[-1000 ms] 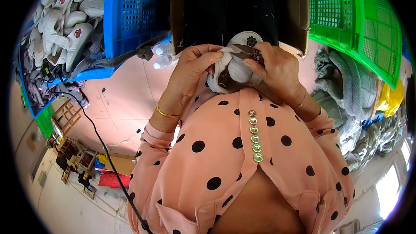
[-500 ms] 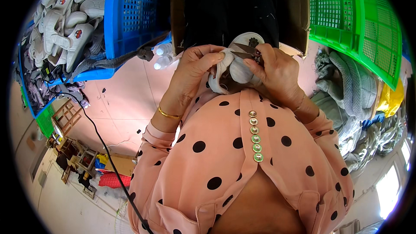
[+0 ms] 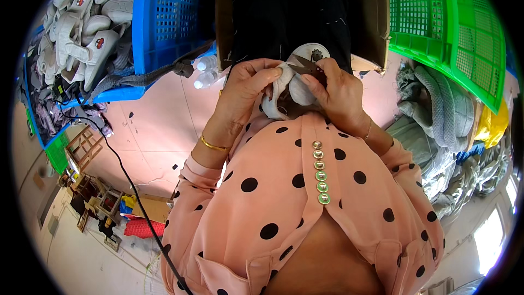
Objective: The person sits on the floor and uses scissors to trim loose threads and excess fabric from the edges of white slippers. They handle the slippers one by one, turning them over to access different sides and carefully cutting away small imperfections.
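A white shoe upper point(image 3: 301, 92) is held in front of my chest, a dark flower-shaped patch showing on its far part. My left hand point(image 3: 245, 88) pinches the edge of its opening between thumb and fingers. In my right hand point(image 3: 341, 92) is a small pair of scissors point(image 3: 303, 65), its handles mostly covered by my fingers. The blades look parted and point left across the upper, close to my left fingertips. Any thread between the blades is too small to make out.
At the left, a blue crate point(image 3: 143, 27) stands beside a heap of white shoe uppers point(image 3: 73, 38). A green crate point(image 3: 451, 33) is at the right, above grey fabric pieces point(image 3: 445, 109). Cardboard point(image 3: 371, 16) flanks my lap. A black cable point(image 3: 128, 177) runs down the left; bottles point(image 3: 206, 79) stand nearby.
My right hand has shifted slightly left with the scissors, and the blades now appear wider apart. My left hand keeps its pinch on the shoe upper almost in place.
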`<action>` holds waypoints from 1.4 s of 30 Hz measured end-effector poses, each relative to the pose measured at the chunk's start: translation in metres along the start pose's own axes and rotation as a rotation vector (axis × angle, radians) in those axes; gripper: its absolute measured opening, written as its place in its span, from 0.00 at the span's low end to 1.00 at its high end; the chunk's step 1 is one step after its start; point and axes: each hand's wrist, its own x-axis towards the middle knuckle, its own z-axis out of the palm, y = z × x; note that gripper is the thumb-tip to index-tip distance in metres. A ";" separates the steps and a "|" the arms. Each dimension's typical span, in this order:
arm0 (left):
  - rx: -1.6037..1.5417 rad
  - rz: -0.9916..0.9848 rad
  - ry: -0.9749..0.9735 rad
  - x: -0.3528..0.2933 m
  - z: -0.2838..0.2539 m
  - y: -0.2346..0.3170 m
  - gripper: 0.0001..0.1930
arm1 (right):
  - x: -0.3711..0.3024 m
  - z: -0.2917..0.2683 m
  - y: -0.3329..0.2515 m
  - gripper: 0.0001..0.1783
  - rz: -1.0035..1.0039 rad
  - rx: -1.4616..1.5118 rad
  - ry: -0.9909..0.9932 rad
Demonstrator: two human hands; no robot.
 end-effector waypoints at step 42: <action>0.047 -0.017 0.014 -0.002 0.000 -0.001 0.11 | 0.047 -0.029 0.030 0.22 -0.470 -0.224 -0.249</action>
